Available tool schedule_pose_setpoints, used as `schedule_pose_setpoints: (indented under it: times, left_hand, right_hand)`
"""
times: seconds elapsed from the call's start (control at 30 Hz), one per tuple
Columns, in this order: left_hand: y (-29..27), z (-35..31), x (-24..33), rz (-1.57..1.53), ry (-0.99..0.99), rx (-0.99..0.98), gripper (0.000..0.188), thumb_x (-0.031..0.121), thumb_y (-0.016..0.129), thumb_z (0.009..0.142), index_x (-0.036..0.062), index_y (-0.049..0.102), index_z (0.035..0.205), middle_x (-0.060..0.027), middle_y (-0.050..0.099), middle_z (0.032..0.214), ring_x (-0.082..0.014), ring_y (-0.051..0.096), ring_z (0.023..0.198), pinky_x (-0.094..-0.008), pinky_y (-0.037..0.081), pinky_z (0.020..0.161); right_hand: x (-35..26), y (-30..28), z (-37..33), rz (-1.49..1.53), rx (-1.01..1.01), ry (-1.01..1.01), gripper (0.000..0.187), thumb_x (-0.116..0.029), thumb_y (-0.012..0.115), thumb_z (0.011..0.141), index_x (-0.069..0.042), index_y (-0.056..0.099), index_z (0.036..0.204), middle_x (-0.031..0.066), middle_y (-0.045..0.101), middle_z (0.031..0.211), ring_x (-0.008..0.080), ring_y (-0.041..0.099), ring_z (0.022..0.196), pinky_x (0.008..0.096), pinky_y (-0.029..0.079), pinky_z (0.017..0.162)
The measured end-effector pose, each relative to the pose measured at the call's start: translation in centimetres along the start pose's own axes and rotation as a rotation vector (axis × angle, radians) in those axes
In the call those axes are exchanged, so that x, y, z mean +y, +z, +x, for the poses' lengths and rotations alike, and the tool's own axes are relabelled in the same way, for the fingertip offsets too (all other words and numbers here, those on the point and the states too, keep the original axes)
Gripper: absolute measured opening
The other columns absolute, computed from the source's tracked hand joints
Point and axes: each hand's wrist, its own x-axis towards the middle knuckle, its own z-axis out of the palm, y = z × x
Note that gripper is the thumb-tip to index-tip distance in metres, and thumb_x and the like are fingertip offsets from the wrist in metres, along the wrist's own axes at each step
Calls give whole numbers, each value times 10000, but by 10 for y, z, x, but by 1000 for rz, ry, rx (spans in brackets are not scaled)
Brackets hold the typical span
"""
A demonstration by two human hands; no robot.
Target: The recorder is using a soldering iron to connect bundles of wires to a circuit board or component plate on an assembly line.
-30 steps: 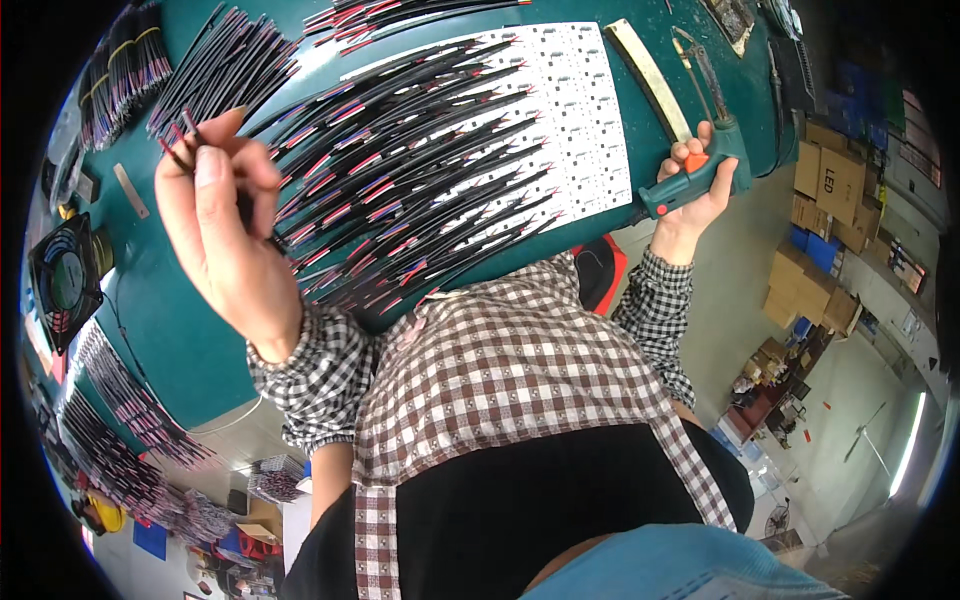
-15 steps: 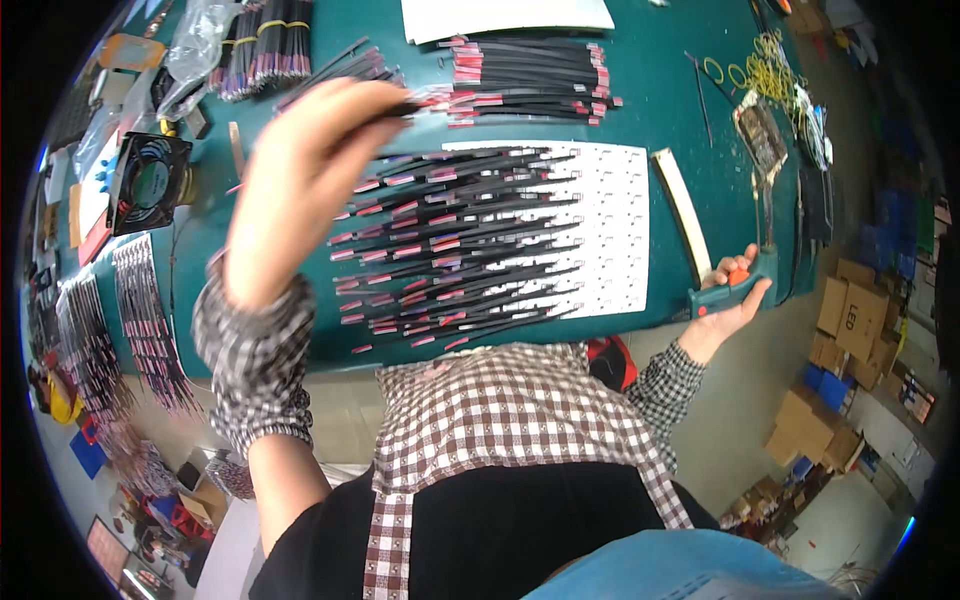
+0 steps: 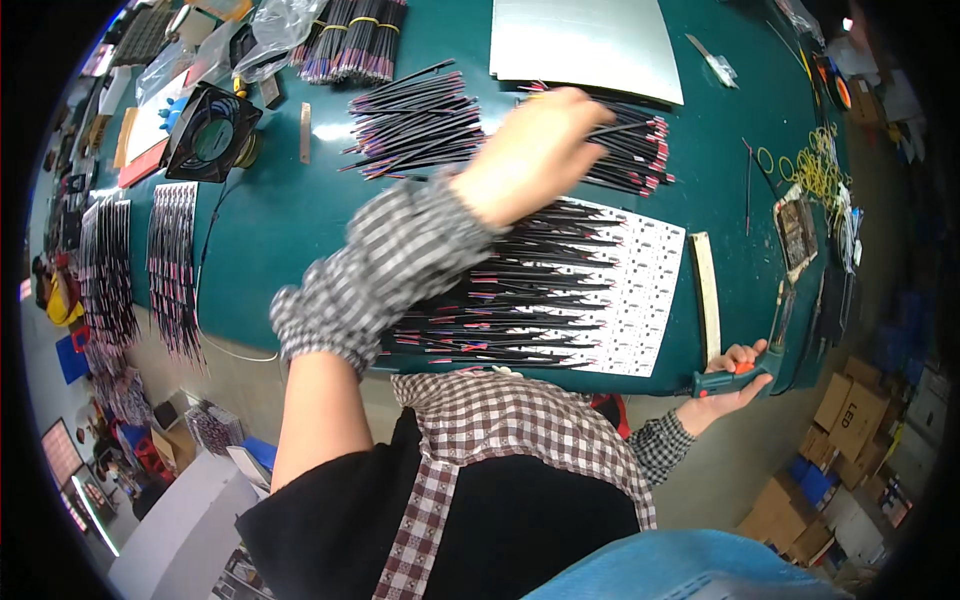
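Observation:
My left hand (image 3: 540, 145) reaches over a pile of black sleeved wires (image 3: 640, 150) with red ends. Its fingers bend down with the thumb apart from them; motion smears them, and whatever lies between is unclear. Beneath its forearm, rows of black wires (image 3: 530, 300) lie across a white circuit-board panel (image 3: 645, 290), partly hidden by the checked sleeve. At the table's right front edge, my right hand (image 3: 740, 385) is closed around a green soldering gun (image 3: 720, 382) with an orange button. The gun's metal tip points away from me, below a stained holder (image 3: 797, 232).
A cream strip (image 3: 706, 300) lies right of the panel. Beyond are a pale sheet (image 3: 585, 45), loose wires (image 3: 415, 120) and banded wire bundles (image 3: 355, 40). A black fan (image 3: 212, 132) stands at left, near wired panels (image 3: 173, 260). Yellow coiled wire (image 3: 815, 165) sits far right.
My left hand has swung right, from beside the panel's left end to above the red-ended wire pile. The view has shifted; my right hand still grips the soldering gun.

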Motion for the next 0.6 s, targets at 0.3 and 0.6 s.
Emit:
schedule_pose_setpoints:
  times: [0.3, 0.6]
  left_hand:
    - [-86, -53, -128, 319, -134, -112, 391, 133, 663, 735, 17, 555, 1093, -154, 577, 1047, -323, 554, 991, -372, 447, 860]
    - [-87, -42, -132, 313, -178, -191, 373, 94, 611, 705, 4, 524, 1056, -167, 561, 983, -335, 555, 933, -390, 454, 821]
  right_hand:
    - [6, 13, 4, -97, 18, -15, 525, -315, 558, 894, 27, 385, 1252, 92, 527, 908, 178, 528, 852, 272, 517, 712]
    - [2, 23, -9, -241, 121, -71, 523, -327, 532, 907, 53, 393, 1239, 97, 526, 914, 188, 541, 832, 275, 513, 708]
